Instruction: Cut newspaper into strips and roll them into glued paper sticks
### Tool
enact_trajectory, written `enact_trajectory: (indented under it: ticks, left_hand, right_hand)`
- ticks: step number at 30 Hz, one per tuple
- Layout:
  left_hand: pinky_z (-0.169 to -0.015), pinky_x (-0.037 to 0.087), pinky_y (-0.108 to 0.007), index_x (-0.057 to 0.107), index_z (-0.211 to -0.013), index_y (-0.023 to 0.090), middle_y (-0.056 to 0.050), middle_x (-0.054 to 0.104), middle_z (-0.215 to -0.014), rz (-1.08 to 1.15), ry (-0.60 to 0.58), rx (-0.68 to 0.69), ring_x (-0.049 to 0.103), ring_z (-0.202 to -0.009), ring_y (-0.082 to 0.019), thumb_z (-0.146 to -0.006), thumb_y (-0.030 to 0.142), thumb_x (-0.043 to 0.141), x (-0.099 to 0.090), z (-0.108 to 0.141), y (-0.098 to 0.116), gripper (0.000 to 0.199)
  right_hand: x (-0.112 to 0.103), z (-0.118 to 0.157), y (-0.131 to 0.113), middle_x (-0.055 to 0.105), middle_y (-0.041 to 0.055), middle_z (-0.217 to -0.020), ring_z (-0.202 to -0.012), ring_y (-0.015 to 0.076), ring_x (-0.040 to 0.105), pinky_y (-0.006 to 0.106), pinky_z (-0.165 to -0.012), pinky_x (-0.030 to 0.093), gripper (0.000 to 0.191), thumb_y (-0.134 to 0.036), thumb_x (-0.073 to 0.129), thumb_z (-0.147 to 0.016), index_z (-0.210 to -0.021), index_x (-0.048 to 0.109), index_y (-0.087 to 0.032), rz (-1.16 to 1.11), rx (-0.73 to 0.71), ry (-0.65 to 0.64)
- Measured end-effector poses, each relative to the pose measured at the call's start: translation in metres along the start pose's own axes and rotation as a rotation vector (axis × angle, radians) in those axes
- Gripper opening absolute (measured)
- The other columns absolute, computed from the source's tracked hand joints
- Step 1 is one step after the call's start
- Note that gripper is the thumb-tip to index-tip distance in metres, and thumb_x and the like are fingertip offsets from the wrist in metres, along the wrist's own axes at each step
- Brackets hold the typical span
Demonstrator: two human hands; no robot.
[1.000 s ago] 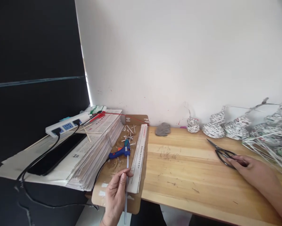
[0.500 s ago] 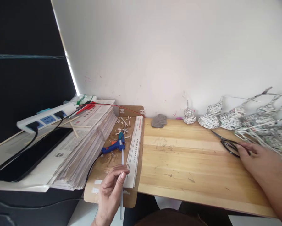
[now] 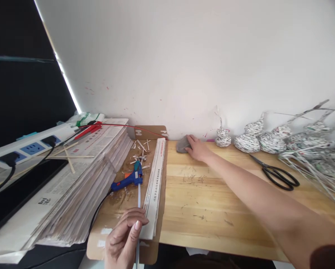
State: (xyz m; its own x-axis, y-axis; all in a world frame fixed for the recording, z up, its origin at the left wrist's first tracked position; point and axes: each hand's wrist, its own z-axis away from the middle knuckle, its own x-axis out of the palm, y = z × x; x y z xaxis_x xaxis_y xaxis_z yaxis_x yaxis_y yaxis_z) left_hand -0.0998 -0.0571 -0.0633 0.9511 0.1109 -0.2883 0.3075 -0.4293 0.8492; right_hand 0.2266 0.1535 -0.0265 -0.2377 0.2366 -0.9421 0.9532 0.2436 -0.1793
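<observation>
My right hand (image 3: 197,148) is at the back of the wooden table, its fingers closed on the edge of a crumpled grey cloth (image 3: 181,145). The black scissors (image 3: 278,175) lie on the wood, apart from both hands. My left hand (image 3: 126,233) hovers above the near end of a brown cardboard sheet (image 3: 96,243), fingers curled, thumb against them, nothing visible in it. Behind that hand runs a long pale glue stick (image 3: 139,196) from a blue glue gun (image 3: 129,180). Folded newspaper strips (image 3: 153,201) lie alongside.
On the left rises a newspaper stack (image 3: 80,201) bearing a white power strip (image 3: 34,147) and a black phone-like slab (image 3: 24,192). Several woven paper gourd shapes (image 3: 247,144) stand along the wall at right. Paper scraps (image 3: 140,147) litter the cardboard; dark crumbs (image 3: 199,216) dot the table.
My right hand has let go of the scissors and reached left to the grey cloth. My left hand stays curled over the cardboard. The view has shifted slightly.
</observation>
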Motion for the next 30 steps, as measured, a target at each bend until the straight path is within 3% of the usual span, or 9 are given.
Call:
enact_trajectory:
  ticks: [3, 7, 13, 17, 21, 26, 28, 30]
  left_hand:
    - [-0.083, 0.051, -0.037, 0.069, -0.078, 0.021, -0.005, 0.069, -0.083, -0.005, 0.008, -0.005, 0.064, -0.091, -0.023, -0.086, 0.023, 0.055, 0.0, -0.001, 0.002, 0.016]
    - [-0.083, 0.05, -0.036, 0.068, -0.079, 0.022, -0.005, 0.069, -0.083, -0.013, -0.011, 0.006, 0.063, -0.091, -0.023, -0.086, 0.021, 0.056, 0.0, 0.001, -0.001, 0.014]
    - [-0.086, 0.049, -0.035, 0.067, -0.082, 0.023, -0.003, 0.068, -0.087, -0.01, -0.019, 0.018, 0.063, -0.094, -0.022, -0.086, 0.018, 0.055, -0.002, 0.003, -0.004, 0.014]
    - [-0.085, 0.05, -0.035, 0.068, -0.081, 0.023, -0.003, 0.068, -0.084, -0.012, -0.031, 0.037, 0.063, -0.092, -0.022, -0.086, 0.019, 0.055, -0.003, 0.001, -0.003, 0.014]
    - [-0.084, 0.051, -0.036, 0.069, -0.08, 0.023, -0.004, 0.069, -0.083, -0.009, -0.021, 0.044, 0.064, -0.091, -0.023, -0.085, 0.021, 0.057, -0.003, 0.0, -0.002, 0.013]
    - [-0.083, 0.052, -0.037, 0.07, -0.079, 0.022, -0.005, 0.069, -0.084, -0.015, -0.027, 0.024, 0.065, -0.091, -0.024, -0.084, 0.023, 0.058, -0.005, 0.001, -0.002, 0.013]
    - [-0.083, 0.051, -0.037, 0.07, -0.08, 0.022, -0.005, 0.069, -0.085, -0.016, -0.031, 0.032, 0.065, -0.091, -0.024, -0.084, 0.023, 0.058, -0.005, 0.001, -0.003, 0.012]
    - [-0.084, 0.051, -0.037, 0.07, -0.08, 0.022, -0.005, 0.068, -0.085, -0.015, -0.029, 0.027, 0.064, -0.092, -0.024, -0.084, 0.022, 0.058, -0.004, 0.001, -0.004, 0.012]
  right_hand:
    - [0.006, -0.024, 0.0, 0.061, 0.0152, -0.123, -0.111, 0.0294, 0.056, 0.04, -0.094, 0.042, 0.037, -0.027, 0.045, -0.092, -0.124, 0.059, -0.016, 0.038, 0.009, -0.069]
    - [0.004, -0.022, 0.011, 0.068, 0.0165, -0.105, -0.104, 0.0294, 0.059, 0.038, -0.086, 0.043, 0.035, -0.029, 0.037, -0.095, -0.11, 0.066, -0.016, 0.1, 0.098, -0.1]
    - [-0.017, 0.0, 0.043, 0.069, 0.0192, -0.1, -0.097, 0.0333, 0.063, 0.041, -0.078, 0.045, 0.058, -0.056, 0.031, -0.094, -0.098, 0.071, -0.015, 0.167, 0.333, -0.122]
    - [-0.033, 0.017, 0.056, 0.069, 0.0182, -0.104, -0.099, 0.0343, 0.062, 0.039, -0.078, 0.046, 0.071, -0.072, 0.034, -0.085, -0.101, 0.071, -0.015, 0.054, 0.439, -0.115]
    - [-0.05, 0.046, 0.047, 0.068, 0.0134, -0.111, -0.1, 0.0289, 0.061, 0.033, -0.078, 0.045, 0.055, -0.061, 0.038, -0.089, -0.11, 0.066, -0.018, -0.064, 0.39, -0.123]
    - [-0.064, 0.095, 0.018, 0.069, 0.0071, -0.084, -0.076, 0.022, 0.063, 0.029, -0.064, 0.041, 0.035, -0.05, 0.045, -0.09, -0.09, 0.063, -0.019, -0.161, 0.09, -0.275]
    - [-0.064, 0.099, 0.016, 0.069, 0.0071, -0.087, -0.077, 0.0222, 0.063, 0.029, -0.065, 0.041, 0.033, -0.048, 0.047, -0.089, -0.098, 0.061, -0.019, -0.179, 0.143, -0.176]
    - [-0.062, 0.087, 0.02, 0.069, 0.0092, -0.098, -0.084, 0.0243, 0.064, 0.03, -0.068, 0.043, 0.037, -0.045, 0.05, -0.088, -0.112, 0.057, -0.019, -0.156, 0.3, -0.034]
